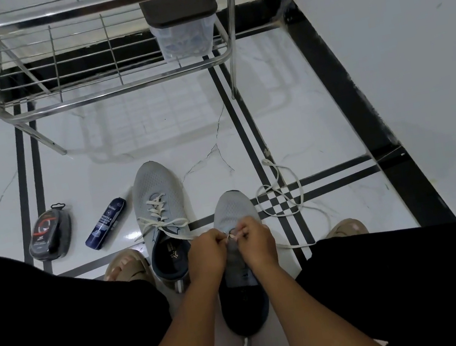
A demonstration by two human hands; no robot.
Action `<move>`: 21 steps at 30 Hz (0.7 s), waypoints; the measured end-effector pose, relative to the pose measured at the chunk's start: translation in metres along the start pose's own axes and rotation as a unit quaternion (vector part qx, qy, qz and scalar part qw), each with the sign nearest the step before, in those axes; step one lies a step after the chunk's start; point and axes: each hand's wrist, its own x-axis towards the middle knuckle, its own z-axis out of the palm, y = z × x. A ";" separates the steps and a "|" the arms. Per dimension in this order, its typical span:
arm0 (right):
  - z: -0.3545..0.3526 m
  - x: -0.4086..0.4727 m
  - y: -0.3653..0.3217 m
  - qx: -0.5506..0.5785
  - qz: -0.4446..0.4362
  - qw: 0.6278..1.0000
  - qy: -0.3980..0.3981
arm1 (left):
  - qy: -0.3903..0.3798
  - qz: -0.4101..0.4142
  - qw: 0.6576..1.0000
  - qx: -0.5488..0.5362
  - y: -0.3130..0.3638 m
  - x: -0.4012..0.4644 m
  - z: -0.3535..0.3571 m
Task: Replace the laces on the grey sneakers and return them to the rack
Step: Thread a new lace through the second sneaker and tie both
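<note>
Glossy tiled floor, mesh-cloth sneakers

Both forearms reach forward and converge. Left hand and right hand sit knuckles-up, nearly touching, fingers curled, each pinching the lace at the fingertips.

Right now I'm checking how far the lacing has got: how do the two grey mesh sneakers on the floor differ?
The left grey mesh sneaker is fully laced with a cream lace; the right grey mesh sneaker has lace only at its lowest eyelets. The left one lies untouched and farther forward; the right one has the left hand and right hand pinching the lace on it. Both are grey with dark linings, toes toward the metal rack.
</note>
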 end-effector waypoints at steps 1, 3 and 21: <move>-0.001 0.000 -0.002 0.002 0.003 1.000 0.025 | -0.006 0.003 1.000 0.005 0.001 0.001 0.001; -0.003 0.001 -0.008 -0.002 -0.004 0.999 0.043 | -0.014 0.010 1.000 0.024 0.003 0.002 0.001; -0.030 -0.046 0.008 -0.163 0.128 0.978 0.006 | 0.148 -0.061 0.983 -0.093 0.023 0.012 -0.034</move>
